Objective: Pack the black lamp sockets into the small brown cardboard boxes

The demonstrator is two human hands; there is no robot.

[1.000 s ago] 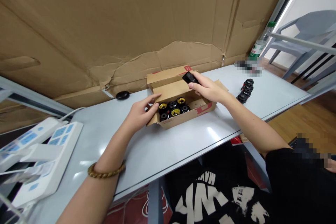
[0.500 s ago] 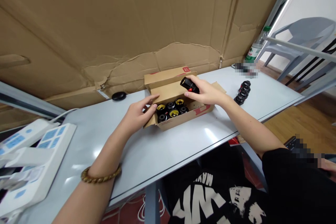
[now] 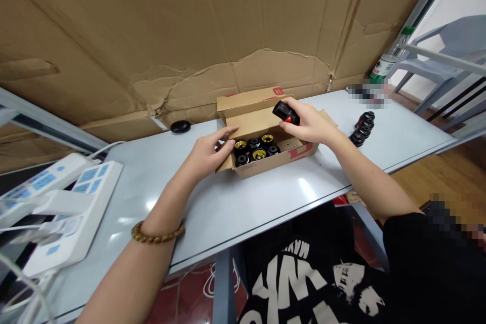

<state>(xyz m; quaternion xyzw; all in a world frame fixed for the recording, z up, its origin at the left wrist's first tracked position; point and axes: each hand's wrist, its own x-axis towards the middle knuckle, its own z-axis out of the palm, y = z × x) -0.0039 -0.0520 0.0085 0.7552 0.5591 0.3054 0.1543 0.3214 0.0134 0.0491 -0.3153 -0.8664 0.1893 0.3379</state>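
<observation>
An open cardboard box [image 3: 266, 164] stands on the white table, with several black cylindrical parts [image 3: 254, 144] upright in its left portion, some with yellow inner rings. My left hand [image 3: 208, 154] grips the left end of the box, thumb over its edge and fingers by the raised lid. Above the box's right portion, my right hand [image 3: 307, 120] holds a black cylinder [image 3: 285, 112] with a red mark, tilted and clear of the others. A short row of similar black parts [image 3: 362, 129] rests on the table to the right.
White power strips with cables [image 3: 81, 212] lie at the left. A black oval object [image 3: 180, 126] sits behind the box, near the cardboard wall [image 3: 228, 20]. At the far right are a bottle [image 3: 383, 63] and a grey chair [image 3: 451, 45].
The camera view has shifted, so the box, hands and table appear slightly higher and further right. Both hands keep their hold, and the black cylinder stays above the box.
</observation>
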